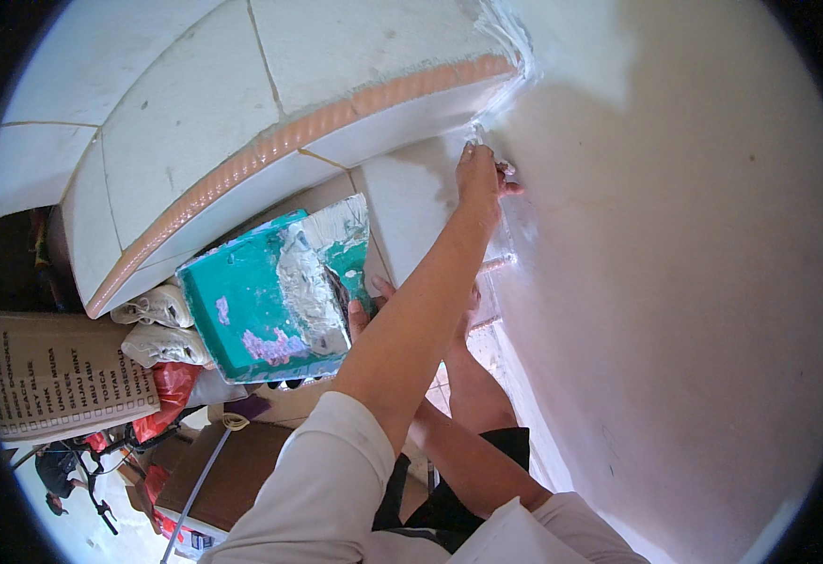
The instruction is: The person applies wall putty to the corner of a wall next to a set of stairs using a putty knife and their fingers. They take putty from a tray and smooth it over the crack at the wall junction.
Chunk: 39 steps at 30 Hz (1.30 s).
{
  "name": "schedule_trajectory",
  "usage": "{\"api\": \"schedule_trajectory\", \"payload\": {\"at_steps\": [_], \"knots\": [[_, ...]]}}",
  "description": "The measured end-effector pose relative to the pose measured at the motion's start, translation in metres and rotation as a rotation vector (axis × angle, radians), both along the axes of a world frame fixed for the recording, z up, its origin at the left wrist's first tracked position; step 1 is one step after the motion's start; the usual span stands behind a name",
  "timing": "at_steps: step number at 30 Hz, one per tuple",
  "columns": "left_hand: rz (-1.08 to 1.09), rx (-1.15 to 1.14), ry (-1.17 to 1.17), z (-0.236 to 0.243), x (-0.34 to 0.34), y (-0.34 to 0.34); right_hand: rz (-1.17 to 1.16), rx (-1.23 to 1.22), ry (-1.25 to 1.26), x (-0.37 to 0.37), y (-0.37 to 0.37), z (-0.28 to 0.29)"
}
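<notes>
Head view: left hand (pixel 482 174) is reaching far and right, its fingers bunching at the corner where the tiled step riser (pixel 410 146) is meeting the pale wall (pixel 684 263). White paste (pixel 313 291) is coating some of its fingertips; cannot tell whether this grip is pinching anything. Right hand (pixel 360 318) is showing only fingers at the right edge of the teal tray (pixel 233 282); left forearm (pixel 430 291) is hiding the rest, so how tightly that grip is closing cannot be told. Tray is sitting left of the left forearm, paste smearing its right part, lilac residue (pixel 273 346) marking its near side. Peach edge trim (pixel 261 150) is curving beyond it. White shoes (pixel 162 329) and a cardboard box (pixel 63 376) are standing left.
</notes>
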State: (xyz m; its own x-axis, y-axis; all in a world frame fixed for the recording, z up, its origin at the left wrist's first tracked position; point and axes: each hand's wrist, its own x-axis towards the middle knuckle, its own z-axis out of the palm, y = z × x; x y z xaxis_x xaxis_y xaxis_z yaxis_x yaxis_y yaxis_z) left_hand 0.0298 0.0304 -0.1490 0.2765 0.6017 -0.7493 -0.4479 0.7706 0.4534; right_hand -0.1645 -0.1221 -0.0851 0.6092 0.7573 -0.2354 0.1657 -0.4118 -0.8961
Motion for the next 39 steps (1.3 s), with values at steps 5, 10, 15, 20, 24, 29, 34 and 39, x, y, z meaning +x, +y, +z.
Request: {"api": "schedule_trajectory", "payload": {"at_steps": [5,10,15,20,24,29,34,39], "knots": [[-0.043,0.014,0.019,0.0,0.004,0.001,-0.001,0.0,-0.011,0.0,-0.001,0.002],[-0.096,-0.014,0.044,0.019,-0.003,-0.008,0.008,0.009,-0.013,-0.002,-0.003,0.004],[-0.091,0.035,0.018,0.055,-0.018,-0.022,0.038,0.031,-0.008,-0.006,0.0,0.008],[-0.158,0.117,-0.028,0.107,-0.052,-0.043,0.149,0.069,0.157,-0.021,-0.015,0.007],[-0.181,0.162,-0.028,0.155,-0.086,-0.062,0.158,0.137,0.208,-0.026,-0.022,0.005],[-0.16,0.205,0.105,0.191,-0.154,-0.084,0.297,0.167,0.128,-0.011,-0.029,0.034],[-0.116,0.411,0.345,0.196,-0.252,-0.113,0.305,0.011,0.196,-0.011,-0.042,0.04],[-0.128,0.325,0.349,0.263,-0.332,-0.128,0.365,0.075,0.098,-0.001,-0.046,0.071]]}}
